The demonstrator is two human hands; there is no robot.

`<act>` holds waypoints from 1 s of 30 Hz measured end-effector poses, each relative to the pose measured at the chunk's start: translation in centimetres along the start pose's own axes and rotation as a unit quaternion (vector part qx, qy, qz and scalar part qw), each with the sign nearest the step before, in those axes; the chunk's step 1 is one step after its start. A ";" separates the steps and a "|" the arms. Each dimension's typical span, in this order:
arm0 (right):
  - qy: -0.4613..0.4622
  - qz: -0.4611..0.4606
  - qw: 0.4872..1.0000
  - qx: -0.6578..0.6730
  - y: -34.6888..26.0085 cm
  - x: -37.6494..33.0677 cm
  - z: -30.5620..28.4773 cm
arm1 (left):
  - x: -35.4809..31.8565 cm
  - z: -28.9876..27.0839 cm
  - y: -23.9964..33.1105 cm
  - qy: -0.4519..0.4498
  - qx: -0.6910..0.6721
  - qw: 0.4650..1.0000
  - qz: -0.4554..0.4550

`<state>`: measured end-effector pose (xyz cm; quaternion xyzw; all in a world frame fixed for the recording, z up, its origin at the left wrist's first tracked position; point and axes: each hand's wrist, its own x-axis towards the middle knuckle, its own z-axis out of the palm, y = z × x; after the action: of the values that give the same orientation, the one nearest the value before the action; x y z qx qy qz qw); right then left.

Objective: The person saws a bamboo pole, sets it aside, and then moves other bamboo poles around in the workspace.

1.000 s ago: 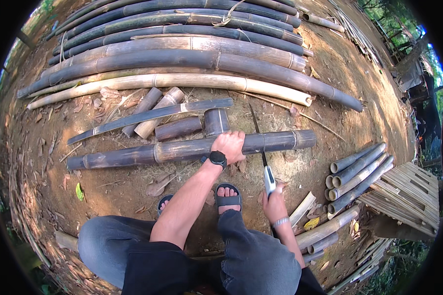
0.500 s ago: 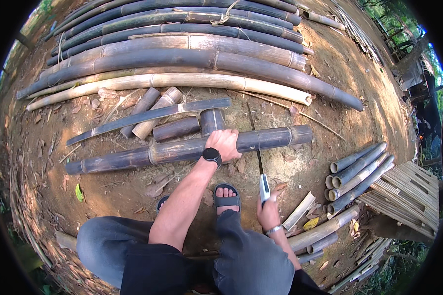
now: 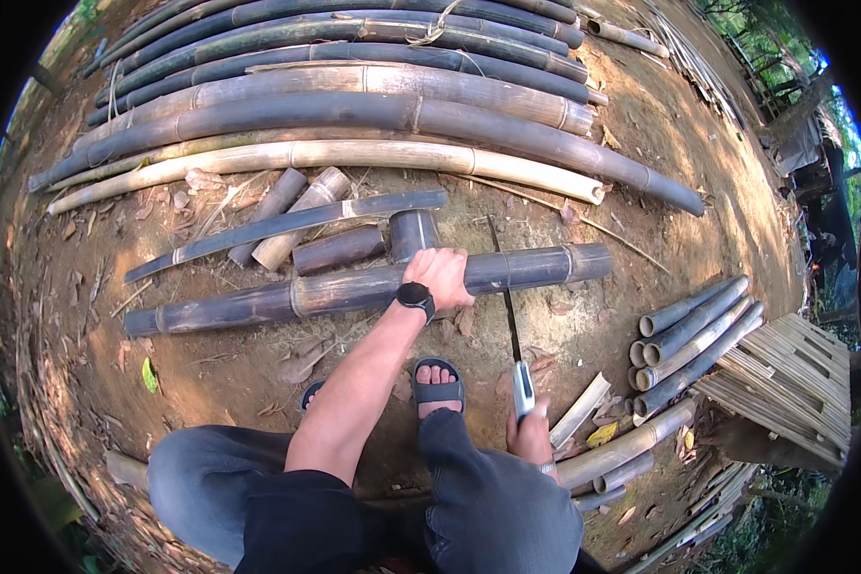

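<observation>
A dark bamboo pole (image 3: 354,293) lies crosswise in front of my feet, propped on a short bamboo block (image 3: 413,234). My left hand (image 3: 438,275), with a black watch at the wrist, is closed over the top of the pole just above that block. To its right, my right hand (image 3: 530,432) grips the pale handle of a hand saw (image 3: 514,330). The saw's dark, narrow blade crosses the pole a little right of my left hand, its tip showing beyond the far side. How deep the blade sits in the bamboo I cannot tell.
Long bamboo poles (image 3: 287,118) lie stacked across the far side. Short bamboo pieces (image 3: 340,250) and a split strip (image 3: 287,230) rest behind the pole. At right are cut tubes (image 3: 694,335) beside a slatted bamboo panel (image 3: 794,378). My sandalled foot (image 3: 439,383) is close to the pole.
My right hand has drawn the saw back toward my body and slightly right, so less blade shows beyond the pole. My left hand keeps its hold on the bamboo.
</observation>
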<state>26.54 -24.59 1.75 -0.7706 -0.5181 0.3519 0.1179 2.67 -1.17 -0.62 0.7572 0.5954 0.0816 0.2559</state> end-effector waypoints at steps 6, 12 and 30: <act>0.031 -0.125 0.989 -0.069 -2.4 3.4 0.2 | -0.1 0.2 0.3 0.001 0.001 1.000 0.003; 0.021 -0.007 1.000 -0.005 2.2 -2.6 -1.0 | 1.5 -0.3 0.4 0.008 0.000 1.000 0.007; -0.010 0.005 1.000 -0.008 2.7 -0.7 1.6 | 1.0 -2.2 -0.7 -0.070 0.000 0.997 -0.027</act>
<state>27.27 -26.71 -0.60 -0.7703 -0.5184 0.3562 0.1051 1.43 0.51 0.79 0.7445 0.5962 0.0212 0.2995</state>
